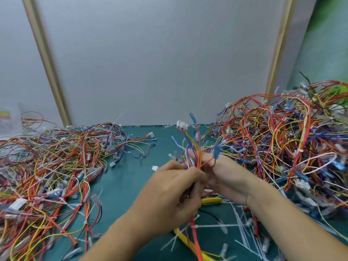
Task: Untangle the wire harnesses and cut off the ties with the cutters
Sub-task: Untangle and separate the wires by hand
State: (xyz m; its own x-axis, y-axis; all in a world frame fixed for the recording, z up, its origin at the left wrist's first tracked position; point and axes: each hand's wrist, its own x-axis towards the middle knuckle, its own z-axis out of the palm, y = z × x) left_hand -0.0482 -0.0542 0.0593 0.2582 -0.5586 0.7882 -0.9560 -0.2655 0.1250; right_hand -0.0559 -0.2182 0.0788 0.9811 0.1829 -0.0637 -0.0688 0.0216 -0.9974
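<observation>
My left hand [169, 191] and my right hand [226, 178] meet over the middle of the green mat [128, 181], both gripping one wire harness [192, 147]. Its red, yellow, blue and white wires fan upward from my fingers, ending in a white connector [181, 125] and blue terminals. More of its red and yellow wires hang down below my left hand. The yellow-handled cutters [211, 200] lie on the mat just under my hands, partly hidden by them.
A flat heap of harnesses [52, 166] covers the left of the mat. A taller tangled pile [290, 144] fills the right. Cut white ties [244, 228] litter the mat near my right forearm. A grey wall panel stands behind.
</observation>
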